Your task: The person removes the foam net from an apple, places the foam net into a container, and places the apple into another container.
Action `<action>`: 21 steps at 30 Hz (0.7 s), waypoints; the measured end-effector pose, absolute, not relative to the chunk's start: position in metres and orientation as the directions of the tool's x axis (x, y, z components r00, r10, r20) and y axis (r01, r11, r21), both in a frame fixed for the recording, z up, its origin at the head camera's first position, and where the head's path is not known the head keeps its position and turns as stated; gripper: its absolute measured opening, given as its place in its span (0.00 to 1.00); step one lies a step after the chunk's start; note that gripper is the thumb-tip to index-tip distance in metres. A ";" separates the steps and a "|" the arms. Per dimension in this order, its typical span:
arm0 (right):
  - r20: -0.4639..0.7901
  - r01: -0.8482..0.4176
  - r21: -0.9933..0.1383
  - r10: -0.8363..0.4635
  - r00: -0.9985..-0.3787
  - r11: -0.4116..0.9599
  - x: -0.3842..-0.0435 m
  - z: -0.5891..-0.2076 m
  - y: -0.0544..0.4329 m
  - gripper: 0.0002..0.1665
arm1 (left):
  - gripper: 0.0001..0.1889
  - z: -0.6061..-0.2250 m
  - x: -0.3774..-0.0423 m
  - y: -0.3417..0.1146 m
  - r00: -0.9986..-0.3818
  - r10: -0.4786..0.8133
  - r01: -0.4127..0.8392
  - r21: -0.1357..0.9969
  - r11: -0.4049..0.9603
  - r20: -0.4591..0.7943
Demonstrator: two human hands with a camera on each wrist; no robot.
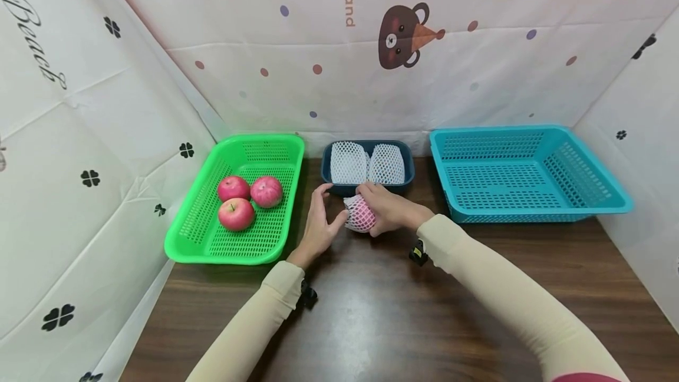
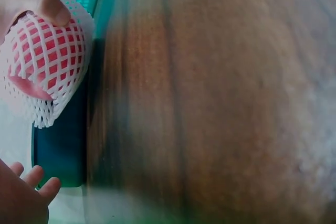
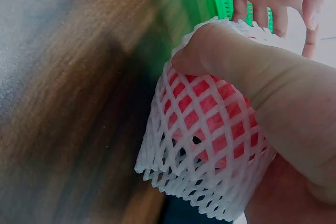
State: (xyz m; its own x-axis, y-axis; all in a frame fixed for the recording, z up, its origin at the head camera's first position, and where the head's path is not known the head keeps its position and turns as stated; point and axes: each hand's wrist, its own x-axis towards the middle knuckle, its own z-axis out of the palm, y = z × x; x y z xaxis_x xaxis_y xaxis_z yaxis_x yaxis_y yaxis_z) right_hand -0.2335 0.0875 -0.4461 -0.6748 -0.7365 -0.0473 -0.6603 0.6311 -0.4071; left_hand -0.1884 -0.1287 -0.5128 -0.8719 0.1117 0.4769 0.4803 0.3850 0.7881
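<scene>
An apple in a white foam net (image 1: 361, 215) is held above the table's middle, in front of a dark blue box. My right hand (image 1: 389, 208) grips it from the right; in the right wrist view the thumb (image 3: 210, 51) presses on the net and red skin shows through the mesh. My left hand (image 1: 318, 226) is just left of the netted apple, fingers spread and holding nothing. In the left wrist view, the left hand's fingers (image 2: 35, 177) stand apart from the netted apple (image 2: 50, 51).
The dark blue box (image 1: 368, 187) holds white foam nets (image 1: 348, 162). To the left, a green basket (image 1: 276, 246) contains three red apples (image 1: 236, 214). A blue basket (image 1: 530, 216) stands at the right on the brown wooden table (image 1: 382, 323). Printed cloth (image 1: 254, 93) hangs behind.
</scene>
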 end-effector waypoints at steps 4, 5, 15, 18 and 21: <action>-0.066 -0.654 -0.393 -0.730 -0.680 0.646 -0.232 -0.450 0.086 0.56 | 0.37 -0.514 -0.187 -0.130 -0.882 0.106 0.461 0.793 0.398 0.459; -0.067 -0.654 -0.389 -0.728 -0.682 0.649 -0.232 -0.451 0.086 0.56 | 0.37 -0.514 -0.187 -0.130 -0.885 0.105 0.455 0.794 0.402 0.454; -0.064 -0.639 -0.405 -0.717 -0.694 0.654 -0.234 -0.456 0.086 0.56 | 0.37 -0.514 -0.188 -0.131 -0.884 0.094 0.453 0.791 0.411 0.457; -0.066 -0.634 -0.406 -0.713 -0.698 0.658 -0.233 -0.457 0.085 0.56 | 0.37 -0.515 -0.188 -0.132 -0.882 0.096 0.457 0.788 0.412 0.462; -0.069 -0.631 -0.403 -0.709 -0.701 0.663 -0.233 -0.457 0.086 0.56 | 0.37 -0.515 -0.188 -0.132 -0.882 0.098 0.458 0.792 0.404 0.461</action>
State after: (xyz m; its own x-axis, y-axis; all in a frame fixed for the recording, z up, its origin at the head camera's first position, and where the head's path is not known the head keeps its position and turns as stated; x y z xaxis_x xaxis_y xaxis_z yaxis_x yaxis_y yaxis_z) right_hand -0.2333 0.0858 -0.4574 -0.7015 -0.7094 -0.0690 -0.6308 0.6630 -0.4031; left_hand -0.1878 -0.1315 -0.5146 -0.8822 0.0984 0.4605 0.4583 0.4043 0.7915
